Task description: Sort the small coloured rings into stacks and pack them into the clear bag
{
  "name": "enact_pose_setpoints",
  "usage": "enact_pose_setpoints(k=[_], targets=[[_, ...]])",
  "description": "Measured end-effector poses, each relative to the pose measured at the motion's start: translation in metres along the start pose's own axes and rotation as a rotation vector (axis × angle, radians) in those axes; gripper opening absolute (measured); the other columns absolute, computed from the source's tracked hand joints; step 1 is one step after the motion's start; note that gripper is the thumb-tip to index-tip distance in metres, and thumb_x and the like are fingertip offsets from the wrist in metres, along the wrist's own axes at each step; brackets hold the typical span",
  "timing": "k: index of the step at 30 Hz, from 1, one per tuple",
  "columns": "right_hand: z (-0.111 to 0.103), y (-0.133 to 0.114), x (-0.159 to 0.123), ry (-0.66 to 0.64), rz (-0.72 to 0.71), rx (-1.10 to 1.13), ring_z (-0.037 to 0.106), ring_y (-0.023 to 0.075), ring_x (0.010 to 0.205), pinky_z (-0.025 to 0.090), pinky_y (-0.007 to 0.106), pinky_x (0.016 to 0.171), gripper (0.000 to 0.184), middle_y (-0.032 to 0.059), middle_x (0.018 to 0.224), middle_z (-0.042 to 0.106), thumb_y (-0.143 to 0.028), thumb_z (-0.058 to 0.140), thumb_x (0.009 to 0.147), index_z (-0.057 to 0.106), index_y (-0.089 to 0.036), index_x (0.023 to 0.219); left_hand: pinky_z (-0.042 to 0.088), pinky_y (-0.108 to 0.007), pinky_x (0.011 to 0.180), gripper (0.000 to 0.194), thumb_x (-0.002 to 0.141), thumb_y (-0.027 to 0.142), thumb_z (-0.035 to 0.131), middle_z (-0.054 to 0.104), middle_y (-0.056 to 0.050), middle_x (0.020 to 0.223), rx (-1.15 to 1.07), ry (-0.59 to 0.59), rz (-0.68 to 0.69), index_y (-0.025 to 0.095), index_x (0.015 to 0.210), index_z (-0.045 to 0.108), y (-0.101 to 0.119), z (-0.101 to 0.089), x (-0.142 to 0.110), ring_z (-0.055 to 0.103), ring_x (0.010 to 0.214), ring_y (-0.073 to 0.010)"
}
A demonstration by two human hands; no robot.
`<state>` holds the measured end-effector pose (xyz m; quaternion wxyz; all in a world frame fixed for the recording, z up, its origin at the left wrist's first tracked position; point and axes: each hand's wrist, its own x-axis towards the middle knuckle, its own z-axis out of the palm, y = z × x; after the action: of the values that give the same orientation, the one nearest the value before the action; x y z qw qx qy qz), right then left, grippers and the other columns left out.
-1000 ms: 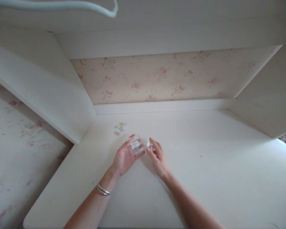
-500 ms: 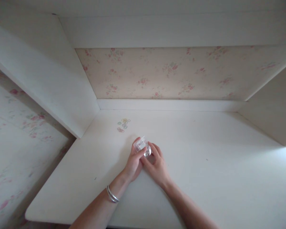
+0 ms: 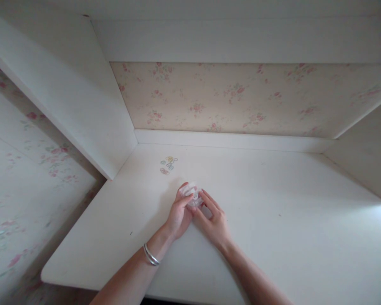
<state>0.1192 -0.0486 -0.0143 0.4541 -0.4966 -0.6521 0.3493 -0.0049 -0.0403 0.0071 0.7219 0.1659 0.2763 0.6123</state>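
A small clear plastic box (image 3: 195, 195) is held between my two hands above the white desk. My left hand (image 3: 179, 214) wraps round its left side, with the thumb lying across the top. The fingers and thumb of my right hand (image 3: 214, 220) pinch its right edge. What lies inside the box is too small and blurred to tell. Beyond my hands, several thin coloured rings (image 3: 169, 165), yellow, green and pinkish, lie in loose groups on the desk.
The white desk (image 3: 266, 254) has a raised back edge (image 3: 235, 140) against floral wallpaper. A white side panel (image 3: 82, 93) rises at the left, another panel (image 3: 365, 156) at the right. Two tiny dark specks lie on the desktop.
The box has tilted in my hands, and its lid now looks lower and flatter. My right hand has shifted slightly right. The whole view has turned a little.
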Motion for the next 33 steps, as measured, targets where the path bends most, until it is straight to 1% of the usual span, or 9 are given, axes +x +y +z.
enact_pose_setpoints(k=[3, 6, 9, 14, 20, 23, 26, 29, 33], targets=[[-0.001, 0.002, 0.004, 0.026, 0.115, 0.187, 0.058, 0.0236, 0.108, 0.047, 0.040, 0.092, 0.041, 0.0072, 0.124, 0.059, -0.045, 0.056, 0.083, 0.061, -0.025, 0.118, 0.048, -0.036, 0.088, 0.047, 0.081, 0.015, 0.059, 0.058, -0.006, 0.116, -0.012, -0.021, -0.025, 0.028, 0.122, 0.040, 0.002, 0.000, -0.001, 0.058, 0.103, -0.0186], [-0.002, 0.006, 0.010, 0.087, 0.257, 0.386, 0.064, 0.0219, 0.094, 0.050, 0.039, 0.086, 0.043, 0.0082, 0.111, 0.066, -0.047, 0.058, 0.081, 0.062, -0.022, 0.115, 0.047, -0.041, 0.090, 0.045, 0.082, 0.019, 0.059, 0.057, -0.007, 0.119, 0.003, -0.057, -0.083, 0.028, 0.122, 0.041, 0.005, 0.002, -0.002, 0.058, 0.105, -0.0211], [-0.007, 0.007, 0.014, 0.099, 0.324, 0.473, 0.063, 0.0230, 0.097, 0.049, 0.040, 0.088, 0.045, 0.0086, 0.115, 0.064, -0.046, 0.064, 0.077, 0.063, -0.021, 0.115, 0.044, -0.044, 0.094, 0.043, 0.083, 0.023, 0.059, 0.055, -0.008, 0.123, 0.027, -0.090, -0.120, 0.027, 0.123, 0.042, 0.006, 0.004, -0.003, 0.057, 0.108, -0.0223], [-0.014, 0.005, 0.014, 0.067, 0.337, 0.470, 0.061, 0.0252, 0.101, 0.047, 0.042, 0.091, 0.043, 0.0083, 0.109, 0.067, -0.046, 0.067, 0.073, 0.067, -0.020, 0.108, 0.044, -0.043, 0.095, 0.037, 0.085, 0.028, 0.057, 0.055, -0.009, 0.124, 0.082, -0.134, -0.133, 0.025, 0.121, 0.047, 0.009, 0.005, -0.004, 0.058, 0.106, -0.0208], [-0.016, 0.006, 0.015, 0.163, 0.382, 0.594, 0.062, 0.0245, 0.100, 0.048, 0.040, 0.090, 0.046, 0.0086, 0.107, 0.068, -0.043, 0.069, 0.071, 0.066, -0.019, 0.110, 0.045, -0.041, 0.092, 0.043, 0.083, 0.033, 0.061, 0.056, -0.010, 0.122, 0.264, -0.156, -0.087, 0.023, 0.123, 0.050, 0.005, 0.006, -0.004, 0.055, 0.108, -0.0223], [-0.018, 0.007, 0.018, 0.187, 0.386, 0.691, 0.060, 0.0237, 0.103, 0.047, 0.040, 0.093, 0.046, 0.0084, 0.112, 0.066, -0.041, 0.068, 0.073, 0.064, -0.018, 0.114, 0.048, -0.036, 0.086, 0.037, 0.079, 0.034, 0.065, 0.061, -0.009, 0.106, 0.438, -0.116, -0.062, 0.019, 0.112, 0.059, -0.001, 0.002, -0.002, 0.058, 0.092, -0.0178], [-0.020, 0.006, 0.019, 0.142, 0.401, 0.742, 0.059, 0.0224, 0.106, 0.046, 0.040, 0.094, 0.046, 0.0078, 0.114, 0.064, -0.039, 0.067, 0.075, 0.061, -0.019, 0.117, 0.051, -0.033, 0.076, 0.035, 0.078, 0.042, 0.064, 0.061, -0.005, 0.084, 0.553, -0.072, -0.044, 0.014, 0.100, 0.064, -0.005, -0.003, 0.001, 0.058, 0.072, -0.0134], [-0.021, 0.004, 0.020, 0.128, 0.403, 0.729, 0.060, 0.0222, 0.102, 0.047, 0.040, 0.091, 0.049, 0.0078, 0.110, 0.066, -0.040, 0.066, 0.076, 0.059, -0.019, 0.120, 0.051, -0.032, 0.069, 0.037, 0.075, 0.045, 0.065, 0.059, -0.004, 0.083, 0.588, -0.053, -0.033, 0.014, 0.095, 0.065, -0.006, -0.006, 0.003, 0.057, 0.068, -0.0127], [-0.023, 0.001, 0.019, 0.108, 0.380, 0.694, 0.062, 0.0216, 0.092, 0.049, 0.036, 0.082, 0.049, 0.0080, 0.106, 0.067, -0.045, 0.062, 0.078, 0.059, -0.018, 0.119, 0.050, -0.031, 0.064, 0.036, 0.075, 0.047, 0.065, 0.059, -0.004, 0.080, 0.662, -0.119, -0.094, 0.013, 0.090, 0.065, -0.005, -0.006, 0.001, 0.056, 0.063, -0.0123]])
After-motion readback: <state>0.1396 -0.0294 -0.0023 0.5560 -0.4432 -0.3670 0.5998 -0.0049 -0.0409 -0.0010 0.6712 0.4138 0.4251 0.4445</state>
